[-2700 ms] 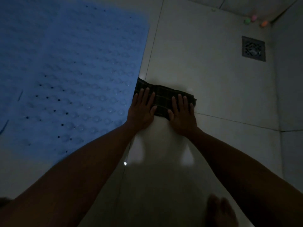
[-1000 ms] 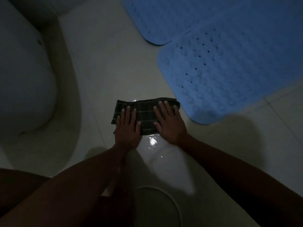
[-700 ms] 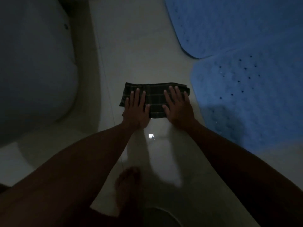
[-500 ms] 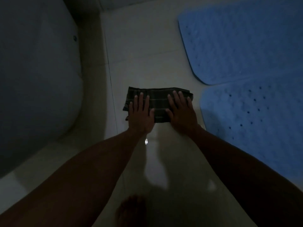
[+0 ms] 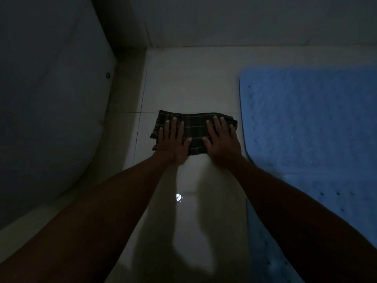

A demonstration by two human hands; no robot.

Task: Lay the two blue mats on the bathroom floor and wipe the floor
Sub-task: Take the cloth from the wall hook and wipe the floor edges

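Note:
A folded dark checked cloth (image 5: 194, 124) lies flat on the pale tiled floor (image 5: 191, 88) in the middle of the view. My left hand (image 5: 173, 140) presses on its left half with straight fingers. My right hand (image 5: 221, 138) presses on its right half the same way. One blue mat (image 5: 310, 119) with small holes lies on the floor just right of the cloth. A second blue mat (image 5: 334, 199) lies nearer me at the lower right, partly hidden by my right forearm.
A large white rounded fixture (image 5: 47, 111) fills the left side, close to the cloth. A tiled wall (image 5: 234, 21) closes the far end of the floor strip. A wet sheen (image 5: 179, 197) shows on the tiles between my forearms.
Both hands have pushed the cloth forward along the strip between the white fixture and the mats, towards the far wall. The wall has come into view.

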